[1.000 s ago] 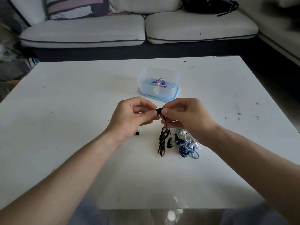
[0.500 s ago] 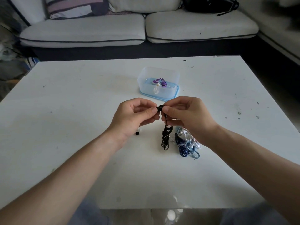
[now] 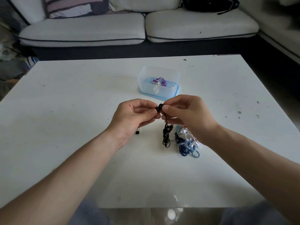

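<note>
So the little black wired earbud (image 3: 161,105) was held up between both hands, a bit above the white surface (image 3: 81,103) and just in front of the clear plastic box with the blue lid (image 3: 162,71). The left hand (image 3: 131,118) had its thumb and forefinger pinched on what looked like the small black rubbery ear tip (image 3: 157,109) at the bud's end, with the other fingers curled loosely behind. The right hand (image 3: 186,114) was pinching the bud's hard body. The thin black cable (image 3: 166,137) ran down under its fingers and hung in a coiled bundle. I couldn't tell if the bottom loop touched the surface or just hovered over it.

My take on handling: this thing weighed next to nothing, so grip strength wasn't the issue, precision was. The shell looked stiff and smooth, so that was the spot to hold. The tip was probably soft and squashy and would fold or slip if squeezed too hard, so better to work it by the rim. I wouldn't have pulled on the cable at all. It's limp, it swings, and the joint where it enters the bud is usually the weak point.

Also worth noting:
- A tiny loose black tip (image 3: 137,132) sat on the surface by the left wrist, the kind of thing that gets flicked away.
- A tangled pile of blue and white earphones (image 3: 186,142) lay just beside the hanging bundle, so snagging seemed likely.
</note>
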`<state>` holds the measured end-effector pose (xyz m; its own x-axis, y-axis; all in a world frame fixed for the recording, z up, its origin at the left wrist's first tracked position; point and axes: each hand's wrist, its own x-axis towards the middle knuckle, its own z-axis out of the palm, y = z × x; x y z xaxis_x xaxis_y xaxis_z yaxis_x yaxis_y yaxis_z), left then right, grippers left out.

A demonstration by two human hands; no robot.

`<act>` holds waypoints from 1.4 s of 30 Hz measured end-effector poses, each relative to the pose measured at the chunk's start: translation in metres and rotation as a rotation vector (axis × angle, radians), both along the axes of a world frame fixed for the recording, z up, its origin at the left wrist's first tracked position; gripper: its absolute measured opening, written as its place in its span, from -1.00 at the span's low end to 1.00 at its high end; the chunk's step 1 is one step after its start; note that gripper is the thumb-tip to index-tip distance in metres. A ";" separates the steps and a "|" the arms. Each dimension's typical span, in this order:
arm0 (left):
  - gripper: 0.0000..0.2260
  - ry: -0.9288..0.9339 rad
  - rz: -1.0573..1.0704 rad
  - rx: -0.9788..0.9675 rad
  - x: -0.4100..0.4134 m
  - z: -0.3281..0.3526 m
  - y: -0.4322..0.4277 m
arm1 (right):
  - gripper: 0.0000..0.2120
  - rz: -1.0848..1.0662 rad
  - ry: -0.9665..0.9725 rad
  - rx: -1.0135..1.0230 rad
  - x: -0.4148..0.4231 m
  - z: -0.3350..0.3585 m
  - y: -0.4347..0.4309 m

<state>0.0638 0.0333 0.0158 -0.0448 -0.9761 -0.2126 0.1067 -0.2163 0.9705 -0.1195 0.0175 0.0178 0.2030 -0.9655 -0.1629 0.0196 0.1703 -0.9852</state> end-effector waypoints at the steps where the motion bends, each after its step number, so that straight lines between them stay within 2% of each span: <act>1: -0.87 -0.008 0.002 -0.001 0.000 0.000 0.000 | -0.93 0.002 0.011 -0.005 0.000 0.000 0.000; 12: -0.86 -0.031 0.012 -0.006 -0.001 0.001 0.002 | -0.98 0.020 0.046 -0.030 -0.001 -0.001 -0.001; 28: -0.88 -0.035 0.062 0.017 -0.006 -0.003 0.001 | -0.92 -0.035 0.070 -0.041 0.004 -0.005 0.003; 34: -0.87 -0.076 0.028 -0.036 -0.003 0.000 -0.001 | -0.92 0.004 0.031 -0.017 0.000 0.001 0.001; 42: -0.88 -0.112 0.043 -0.036 -0.004 -0.001 0.000 | -0.94 -0.011 0.112 -0.073 0.003 -0.003 0.002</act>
<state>0.0595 0.0338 0.0144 0.0189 -0.9837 -0.1787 0.0059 -0.1786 0.9839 -0.1163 0.0200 0.0144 0.1767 -0.9778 -0.1127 -0.0895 0.0981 -0.9911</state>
